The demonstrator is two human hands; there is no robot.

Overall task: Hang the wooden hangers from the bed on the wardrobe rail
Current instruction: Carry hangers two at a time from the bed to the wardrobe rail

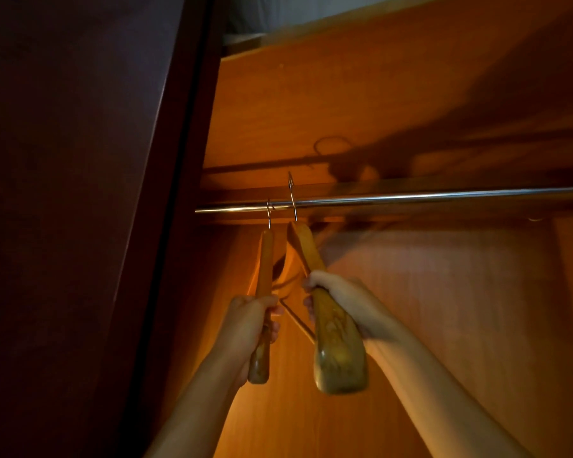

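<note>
Two bare forearms rise from the bottom of the view into an open wardrobe, each hand closed around a wooden hanger. The left hand (252, 317) is wrapped tight on the lower part of the left hanger (264, 259), a narrow, smooth, honey-coloured piece seen nearly edge-on, its rounded end poking out below the fist. Just to its right, the right hand (336, 300) is clamped on the right hanger (336, 355), whose broad, glossy, flared shoulder end with visible grain swells out beneath the grip while its slimmer upper part climbs away above the knuckles. The two hands sit side by side, close but not touching, with a thin crossbar of one hanger slanting through the gap between them. Above the hands, both hangers end in thin metal hooks: the left one's hook sits at the rail, and the right one's hook stands taller, its tip above the rail; whether either is fully seated cannot be told. The rail (411, 197) is a polished, round metal tube running from above the hands far off to the right. Beyond it lie the orange wood-grain back panel (361, 104) with soft shadows and, left of the left hand, a dark maroon wardrobe side (80, 160).
</note>
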